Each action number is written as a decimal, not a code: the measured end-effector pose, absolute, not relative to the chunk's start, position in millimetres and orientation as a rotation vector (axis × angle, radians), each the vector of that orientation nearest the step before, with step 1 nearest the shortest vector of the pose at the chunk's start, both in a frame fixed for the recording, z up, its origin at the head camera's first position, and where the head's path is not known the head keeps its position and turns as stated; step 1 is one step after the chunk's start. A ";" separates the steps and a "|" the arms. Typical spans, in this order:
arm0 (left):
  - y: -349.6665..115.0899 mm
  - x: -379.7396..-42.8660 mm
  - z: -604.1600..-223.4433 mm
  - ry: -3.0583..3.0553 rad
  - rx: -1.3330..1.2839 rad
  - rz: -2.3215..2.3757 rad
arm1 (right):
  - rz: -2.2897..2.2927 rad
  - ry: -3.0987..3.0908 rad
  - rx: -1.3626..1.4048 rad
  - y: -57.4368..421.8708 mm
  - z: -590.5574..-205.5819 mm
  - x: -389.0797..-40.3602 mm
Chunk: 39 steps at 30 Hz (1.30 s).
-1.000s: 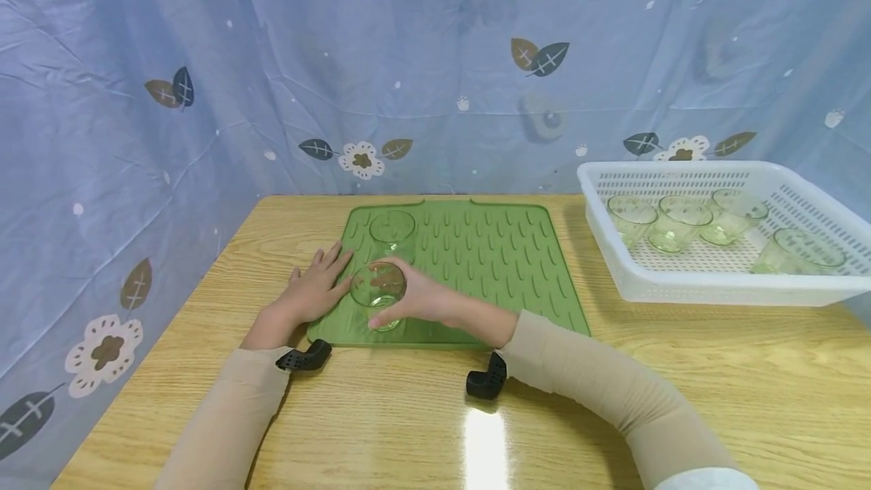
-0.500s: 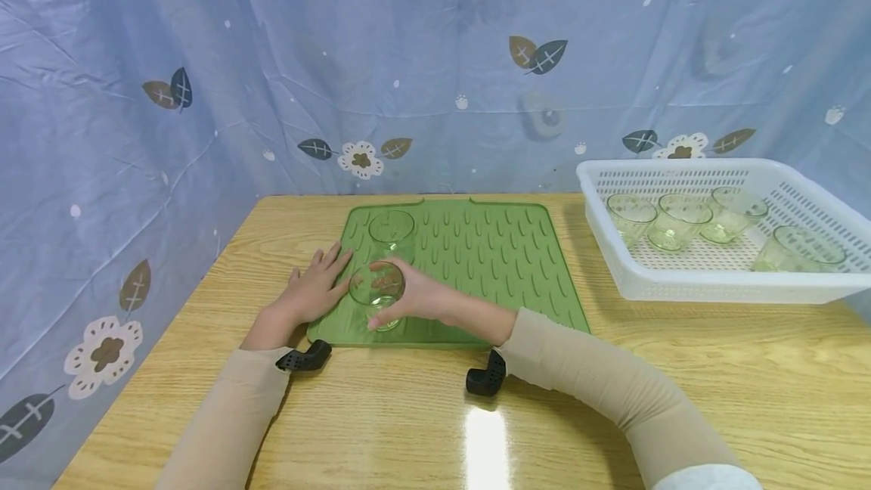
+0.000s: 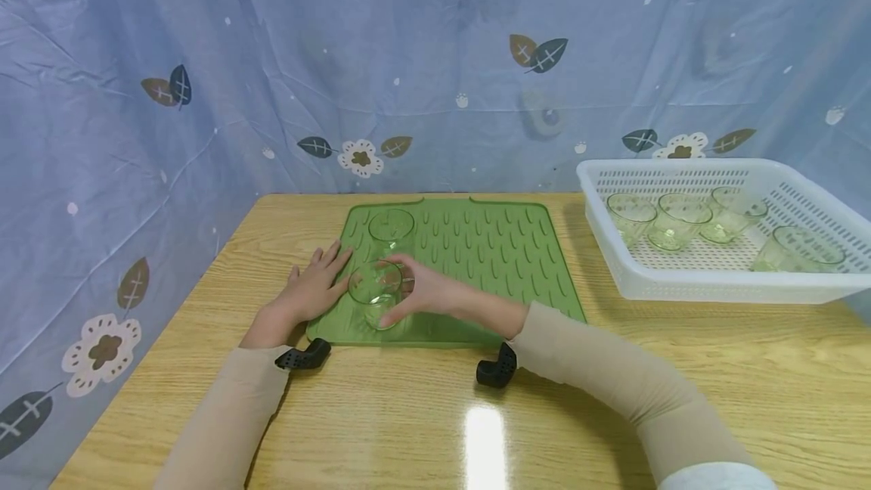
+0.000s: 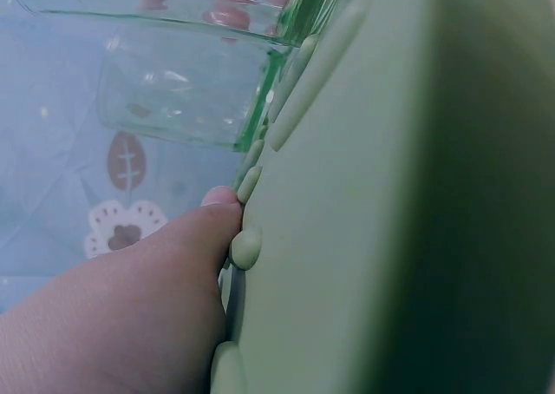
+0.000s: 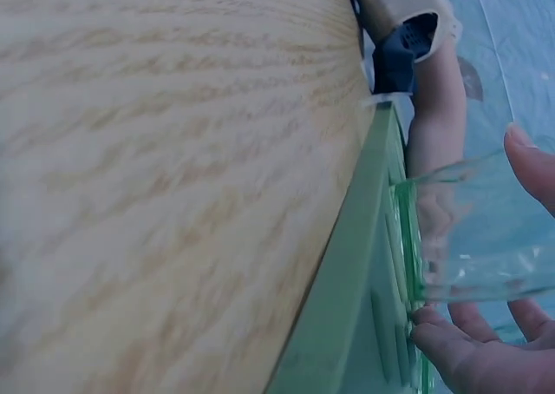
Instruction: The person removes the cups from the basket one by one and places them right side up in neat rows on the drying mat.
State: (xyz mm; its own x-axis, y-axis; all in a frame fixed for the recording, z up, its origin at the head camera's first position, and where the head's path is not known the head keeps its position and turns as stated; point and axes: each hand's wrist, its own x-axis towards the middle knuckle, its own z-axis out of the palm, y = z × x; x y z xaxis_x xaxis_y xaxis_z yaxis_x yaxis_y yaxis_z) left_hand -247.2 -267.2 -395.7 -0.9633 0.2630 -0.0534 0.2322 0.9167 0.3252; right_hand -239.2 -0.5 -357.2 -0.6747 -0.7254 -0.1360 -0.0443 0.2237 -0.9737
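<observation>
A clear green-tinted drinking glass (image 3: 376,297) stands upright on the left front part of the green ridged mat (image 3: 490,271). My right hand (image 3: 432,289) is just right of this glass, thumb and fingers spread loosely on either side of it. In the right wrist view, the fingers (image 5: 473,346) appear apart from the glass wall. Behind stands a second glass (image 3: 391,227), upright on the mat. My left hand (image 3: 309,289) rests with fingers extended on the mat's left edge, beside the front glass. Its thumb (image 4: 191,246) presses the mat in the left wrist view.
A white perforated plastic basket (image 3: 728,286) stands on the right of the wooden table (image 3: 381,422), with several similar glasses (image 3: 670,221) inside. A blue patterned curtain (image 3: 435,59) hangs behind the table and along its left side.
My right hand has loosened from the front glass and shifted slightly right. The glass stays on the mat. My left hand has not moved.
</observation>
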 end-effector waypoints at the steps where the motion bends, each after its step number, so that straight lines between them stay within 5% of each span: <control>1: -267.3 -247.2 -395.5 2.981 0.387 0.491 | -1.496 1.908 -0.706 1.7 -356.7 -239.6; 39: -267.5 -246.5 -395.3 2.990 0.384 0.490 | -1.574 2.142 -0.928 121.5 -318.0 -241.6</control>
